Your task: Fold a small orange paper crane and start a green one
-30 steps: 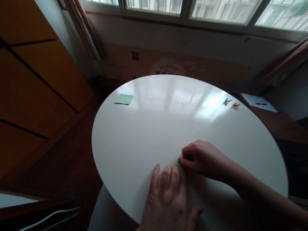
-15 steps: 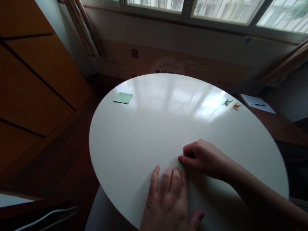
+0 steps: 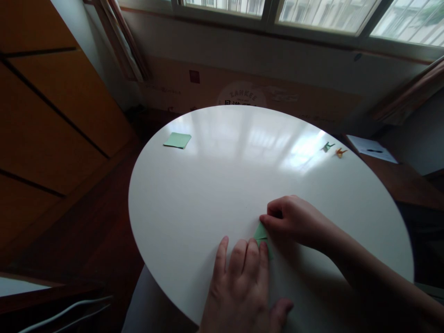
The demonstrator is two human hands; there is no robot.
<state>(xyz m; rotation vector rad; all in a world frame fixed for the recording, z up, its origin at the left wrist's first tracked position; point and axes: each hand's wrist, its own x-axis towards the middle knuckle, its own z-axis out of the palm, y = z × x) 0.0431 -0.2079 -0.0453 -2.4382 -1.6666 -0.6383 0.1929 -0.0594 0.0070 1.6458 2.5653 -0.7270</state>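
A piece of folded green paper (image 3: 261, 232) lies on the white table near its front, partly hidden under my hands. My left hand (image 3: 241, 282) rests palm down, fingers spread, with the index and middle fingertips on the paper's lower part. My right hand (image 3: 293, 218) is closed, thumb against curled fingers, pinching the paper's upper tip. A crease crosses the paper between the two hands. Whether any layer is tucked under the left fingers is hidden.
On the round white table (image 3: 194, 199) lies a green paper stack (image 3: 177, 140) at back left. At the right edge stand a small green folded paper figure (image 3: 327, 146) and an orange one (image 3: 340, 152). A white sheet with a dark pen (image 3: 374, 151) lies beyond the table.
My right hand has shifted slightly up, away from the left hand. More of the green paper shows between and beside my fingers. The left hand has barely moved.
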